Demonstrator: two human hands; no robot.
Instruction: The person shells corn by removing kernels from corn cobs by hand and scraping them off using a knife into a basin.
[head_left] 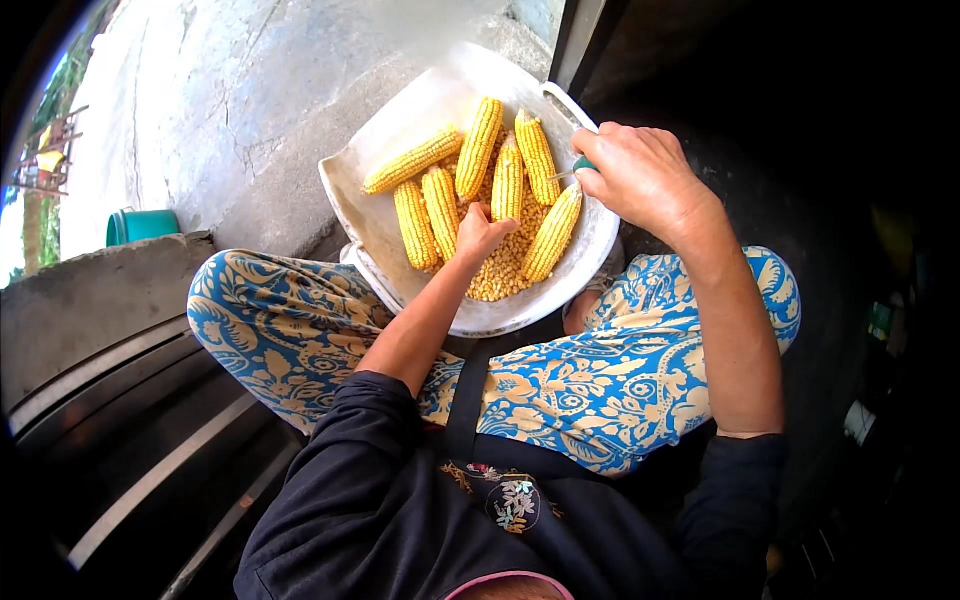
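My left hand (pixel 485 235) is closed on the lower end of a corn cob (pixel 508 180) that points away from me, over the basin. My right hand (pixel 640 175) grips a screwdriver (pixel 585 164) by its green handle, its thin metal shaft reaching left toward the cobs. The white basin (pixel 385 285), between my legs, holds loose corn kernels (pixel 500 275) with several yellow cobs on top. One cob (pixel 552 235) leans at the basin's right side, and another (pixel 537 157) lies just left of the shaft's tip.
A whitish sheet (pixel 350 185) lines the basin's far left side. Beyond it stretches a grey concrete floor (pixel 250 120), with a green bucket (pixel 142 226) at the left by a low ledge (pixel 80 290). A post (pixel 578 45) stands behind the basin. Patterned trousers (pixel 290 320) cover my bent legs.
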